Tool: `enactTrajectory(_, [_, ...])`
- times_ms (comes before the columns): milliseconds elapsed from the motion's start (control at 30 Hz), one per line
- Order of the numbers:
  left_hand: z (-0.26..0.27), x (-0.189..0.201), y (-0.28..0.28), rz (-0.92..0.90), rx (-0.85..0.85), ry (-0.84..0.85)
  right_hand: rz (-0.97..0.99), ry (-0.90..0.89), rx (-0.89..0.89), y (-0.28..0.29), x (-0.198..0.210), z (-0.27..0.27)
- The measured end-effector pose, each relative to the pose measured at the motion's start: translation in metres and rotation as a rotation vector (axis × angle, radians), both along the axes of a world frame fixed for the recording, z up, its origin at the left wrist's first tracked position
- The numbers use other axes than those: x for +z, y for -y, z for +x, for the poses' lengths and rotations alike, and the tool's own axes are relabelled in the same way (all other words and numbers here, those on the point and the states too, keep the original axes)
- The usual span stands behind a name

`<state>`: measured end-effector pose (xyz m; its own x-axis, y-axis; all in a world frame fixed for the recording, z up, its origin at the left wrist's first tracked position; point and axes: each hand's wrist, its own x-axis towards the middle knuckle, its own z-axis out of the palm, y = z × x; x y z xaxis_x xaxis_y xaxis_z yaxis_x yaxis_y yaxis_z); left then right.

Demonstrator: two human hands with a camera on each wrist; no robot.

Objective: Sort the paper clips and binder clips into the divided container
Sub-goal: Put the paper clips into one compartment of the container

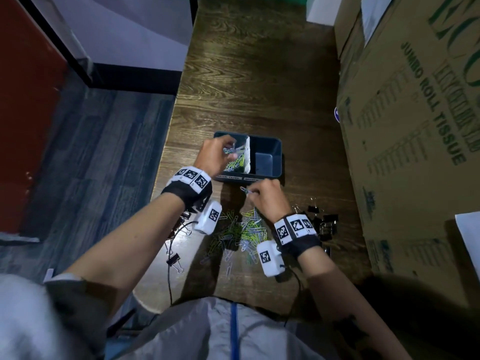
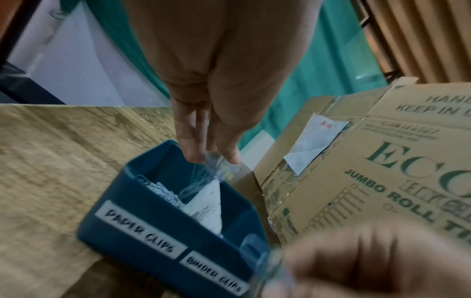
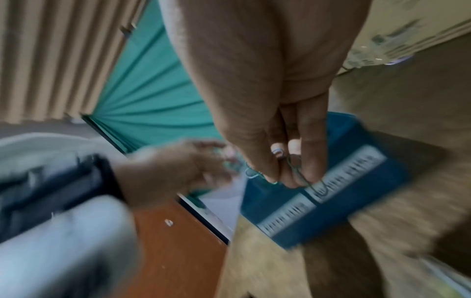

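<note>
The blue divided container (image 1: 280, 162) stands mid-table with a white divider (image 1: 248, 154). Its left compartment, labelled PAPER CLIPS (image 2: 140, 228), holds several paper clips (image 1: 235, 162); the right compartment (image 1: 265, 159) looks empty. My left hand (image 1: 230, 146) hovers over the left compartment, fingers pointing down and pinching blurred paper clips (image 2: 216, 161). My right hand (image 1: 250, 192) is just in front of the container and pinches a few paper clips (image 3: 293, 167). A pile of paper clips (image 1: 239, 232) lies between my wrists.
Black binder clips (image 1: 323, 219) lie right of the pile, and others (image 1: 175, 257) near the table's left edge. A big cardboard box (image 1: 410, 131) walls off the right side. The wooden table (image 1: 254, 81) stretches beyond the container. Cables hang from both wrist cameras.
</note>
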<state>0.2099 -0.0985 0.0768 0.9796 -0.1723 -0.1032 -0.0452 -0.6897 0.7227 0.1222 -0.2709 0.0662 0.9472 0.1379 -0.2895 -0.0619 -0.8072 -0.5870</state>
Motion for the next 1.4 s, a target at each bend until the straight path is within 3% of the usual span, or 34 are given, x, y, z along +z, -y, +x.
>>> enactTrajectory(200, [-0.058, -0.034, -0.016, 0.081, -0.010, 0.123, 0.012, 0.178, -0.067, -0.022, 0.033, 0.058])
enactTrajectory(333, [-0.097, -0.064, -0.022, 0.198, -0.168, -0.171, 0.058, 0.200, -0.105, -0.040, 0.039, 0.089])
enactTrajectory(400, [-0.111, -0.075, -0.025, 0.272, -0.206, -0.225, 0.068, 0.193, -0.107, -0.041, 0.036, 0.092])
enactTrajectory(500, [-0.129, -0.087, -0.026, 0.406, -0.280, -0.246, 0.078, 0.226, -0.074, -0.035, 0.017, 0.073])
enactTrajectory(567, [-0.142, -0.095, -0.026, 0.450, -0.312, -0.278, 0.041, 0.214, -0.043, -0.029, -0.016, 0.047])
enactTrajectory(733, [-0.167, -0.115, -0.024, 0.584, -0.459, -0.339, -0.192, -0.288, 0.125, -0.004, -0.094, -0.026])
enactTrajectory(800, [-0.167, -0.119, -0.023, 0.624, -0.486, -0.332, -0.284, -0.387, 0.218, 0.008, -0.105, -0.048])
enactTrajectory(933, [-0.158, -0.124, -0.017, 0.659, -0.494, -0.326, -0.406, -0.303, 0.326, 0.006, -0.111, -0.069])
enactTrajectory(1133, [-0.158, -0.115, -0.006, 0.560, -0.483, -0.272, -0.367, -0.108, 0.239, -0.012, -0.106, -0.079])
enactTrajectory(1400, [-0.160, -0.106, -0.007, 0.507, -0.487, -0.209, -0.279, -0.047, 0.162, -0.009, -0.099, -0.077])
